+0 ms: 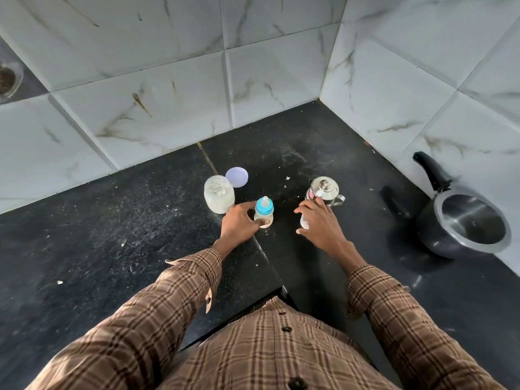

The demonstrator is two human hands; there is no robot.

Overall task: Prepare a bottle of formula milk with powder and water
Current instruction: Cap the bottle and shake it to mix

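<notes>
- Head view: I see a black tabletop (pixel 112 235) set into a corner of pale marbled wall tiles (pixel 168 88)
- My left hand (pixel 239 222) grips the bottle (pixel 264 212) near its base; the fingers wrap the lower body, thumb on the near side
- The bottle stands upright at mid tabletop, blue collar and clear teat on top, a little pale content in the bottom
- Just left of it, touching or nearly touching my left hand, stands the open jar (pixel 219 197) with whitish powder inside
- The jar's lid (pixel 237 177) lies flat behind the jar, just beside its rim
- My right hand (pixel 318 223) is spread wide, fingers loose and holding nothing that I can make out
- Under that hand a small white thing shows at the palm edge; I cannot tell what it is
- The steel kettle (pixel 323 191) stands right behind my right hand, lid on, handle turned to the right; whether the fingertips touch it I cannot tell
- A dark pot (pixel 464 223) with a long black handle sits well apart at the right wall
- Both my sleeves (pixel 180 299) are brown check
</notes>
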